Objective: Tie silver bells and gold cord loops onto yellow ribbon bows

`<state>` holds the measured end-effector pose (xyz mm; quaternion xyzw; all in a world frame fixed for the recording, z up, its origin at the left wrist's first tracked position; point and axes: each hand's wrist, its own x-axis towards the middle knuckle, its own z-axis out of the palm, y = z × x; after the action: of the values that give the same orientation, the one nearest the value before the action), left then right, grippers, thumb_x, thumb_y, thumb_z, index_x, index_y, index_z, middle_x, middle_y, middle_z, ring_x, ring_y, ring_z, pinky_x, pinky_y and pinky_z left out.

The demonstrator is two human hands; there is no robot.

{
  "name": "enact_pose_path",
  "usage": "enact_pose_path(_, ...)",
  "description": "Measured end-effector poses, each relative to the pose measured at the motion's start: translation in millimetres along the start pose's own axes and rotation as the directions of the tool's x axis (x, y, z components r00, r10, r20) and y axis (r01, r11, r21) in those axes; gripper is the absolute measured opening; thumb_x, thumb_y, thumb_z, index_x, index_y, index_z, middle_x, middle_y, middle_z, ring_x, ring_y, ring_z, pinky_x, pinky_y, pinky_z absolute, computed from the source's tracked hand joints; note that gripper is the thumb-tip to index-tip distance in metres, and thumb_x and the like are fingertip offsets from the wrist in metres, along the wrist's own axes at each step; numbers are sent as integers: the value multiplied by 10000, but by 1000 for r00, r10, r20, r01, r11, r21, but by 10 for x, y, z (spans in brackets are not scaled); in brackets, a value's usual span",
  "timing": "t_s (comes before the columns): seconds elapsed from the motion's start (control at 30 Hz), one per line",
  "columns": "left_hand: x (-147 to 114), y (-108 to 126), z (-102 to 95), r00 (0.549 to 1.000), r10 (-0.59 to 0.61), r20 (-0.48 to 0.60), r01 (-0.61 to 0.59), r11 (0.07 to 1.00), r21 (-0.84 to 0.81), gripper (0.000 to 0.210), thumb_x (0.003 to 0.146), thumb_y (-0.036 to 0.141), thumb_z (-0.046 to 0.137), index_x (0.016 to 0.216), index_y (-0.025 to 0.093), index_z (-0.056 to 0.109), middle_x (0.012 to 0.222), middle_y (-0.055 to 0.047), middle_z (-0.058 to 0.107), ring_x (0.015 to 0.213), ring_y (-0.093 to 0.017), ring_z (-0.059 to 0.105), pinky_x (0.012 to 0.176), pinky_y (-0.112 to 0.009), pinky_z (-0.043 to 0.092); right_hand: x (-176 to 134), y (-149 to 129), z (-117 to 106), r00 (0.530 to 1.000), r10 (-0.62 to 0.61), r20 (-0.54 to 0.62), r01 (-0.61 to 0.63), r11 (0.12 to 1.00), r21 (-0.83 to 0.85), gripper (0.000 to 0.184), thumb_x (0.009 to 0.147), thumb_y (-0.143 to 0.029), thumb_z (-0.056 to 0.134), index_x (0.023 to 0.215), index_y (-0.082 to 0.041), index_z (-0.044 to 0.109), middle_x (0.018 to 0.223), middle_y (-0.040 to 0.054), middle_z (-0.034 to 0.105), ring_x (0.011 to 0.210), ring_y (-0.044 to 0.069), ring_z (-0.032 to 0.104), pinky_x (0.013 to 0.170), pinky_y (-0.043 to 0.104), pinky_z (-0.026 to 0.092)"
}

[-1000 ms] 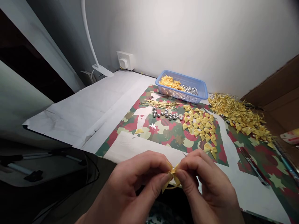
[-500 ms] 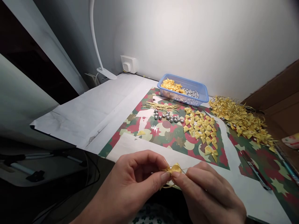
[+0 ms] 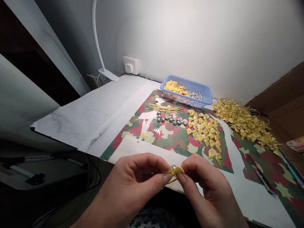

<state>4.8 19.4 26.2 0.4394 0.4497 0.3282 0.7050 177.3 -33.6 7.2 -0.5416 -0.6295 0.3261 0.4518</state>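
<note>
Between the fingertips of my left hand (image 3: 142, 180) and my right hand (image 3: 204, 186) is a small yellow ribbon bow (image 3: 177, 171). Both hands pinch it, one from each side, just above the table's front edge. A silver bell (image 3: 173, 166) shows behind the bow, partly hidden by it and my fingers. A thin gold cord hangs below the left fingertips. Beyond my hands, yellow bows (image 3: 205, 129) lie in rough rows on the camouflage-patterned sheet (image 3: 175, 139). Silver bells (image 3: 174, 120) and a bundle of gold cords (image 3: 166, 108) lie to their left.
A blue basket (image 3: 209, 95) at the back holds yellow bows and silver bells. On the right are a heap of corded bows (image 3: 247, 123) and a scissors-like tool (image 3: 260, 174). A white lamp (image 3: 97, 41) stands at the back left, near a wall socket (image 3: 131, 65).
My right hand has shifted its hold: its index finger now arches above the bow with the thumb below. More of the silver bell shows. The things on the table stay put.
</note>
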Motion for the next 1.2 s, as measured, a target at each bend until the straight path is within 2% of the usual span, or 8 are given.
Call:
enact_pose_path(0.13, 38, -26, -60, 1000, -11, 19, 12, 999, -34, 91, 719, 209, 897, 724, 187, 809, 717, 4, 793, 699, -139, 693, 672, -200, 555, -17, 13, -23, 990, -130, -56, 124, 987, -98, 147, 985, -130, 512, 888, -212, 585, 776, -21, 511, 637, 103, 462, 556, 229, 386)
enact_pose_path(0.3, 31, -18, -60, 996, -46, 70, 52, 995, -88, 104, 693, 145, 899, 719, 190, 809, 742, 0, 822, 721, -149, 723, 689, -198, 562, 63, 21, -170, 976, -30, 216, 49, 996, -80, 92, 895, -129, 617, 860, -211, 636, 759, -26, 539, 649, 107, 509, 579, 220, 425)
enact_pose_path(0.43, 17, -1, -61, 989, -80, 128, 95, 989, -116, 110, 701, 122, 892, 701, 197, 811, 714, 23, 809, 692, -113, 700, 658, -154, 539, 134, 46, -189, 951, 43, 305, -56, 998, 36, 156, 934, -237, 625, 794, -206, 687, 767, -9, 576, 639, 110, 531, 543, 223, 420)
enact_pose_path(0.53, 7, 0, -85, 990, -103, 100, 115, 986, -123, 107, 707, 145, 900, 702, 208, 814, 695, 37, 802, 661, -96, 689, 632, -140, 528, 127, 90, -253, 965, 14, 260, -33, 997, 69, 217, 955, -231, 605, 766, -210, 709, 764, 0, 606, 664, 118, 577, 570, 226, 448)
enact_pose_path(0.63, 12, -21, -107, 993, -93, 78, 100, 990, -97, 109, 709, 139, 895, 692, 209, 813, 690, 35, 804, 647, -95, 688, 625, -143, 528, 102, 79, -384, 984, -48, 173, 60, 996, -63, 176, 960, -188, 600, 823, -224, 707, 780, 0, 630, 692, 122, 606, 578, 218, 465)
enact_pose_path(0.73, 22, -48, -98, 995, -53, 84, 59, 995, -79, 90, 731, 153, 872, 689, 203, 811, 686, 31, 799, 658, -109, 697, 627, -155, 536, 112, -11, -455, 974, -161, 159, 184, 972, -146, 157, 967, -143, 580, 863, -216, 673, 816, -4, 629, 697, 103, 609, 608, 200, 484)
enact_pose_path(1.03, -18, -20, -35, 995, -57, 77, 60, 997, -40, 57, 748, 159, 827, 704, 189, 806, 698, 18, 781, 681, -121, 686, 637, -159, 533, 302, -166, -236, 925, -366, 105, 381, 875, -299, 197, 891, 1, 543, 876, -147, 673, 821, 31, 604, 695, 111, 541, 598, 232, 445)
enact_pose_path(1.2, -51, 45, 9, 995, -98, -1, 98, 995, 23, 60, 702, 137, 823, 673, 180, 794, 651, 34, 732, 513, -77, 598, 511, -146, 504, 326, -159, -221, 911, -405, 73, 409, 872, -270, 178, 914, -16, 570, 874, -148, 682, 837, 28, 614, 688, 90, 542, 605, 204, 450)
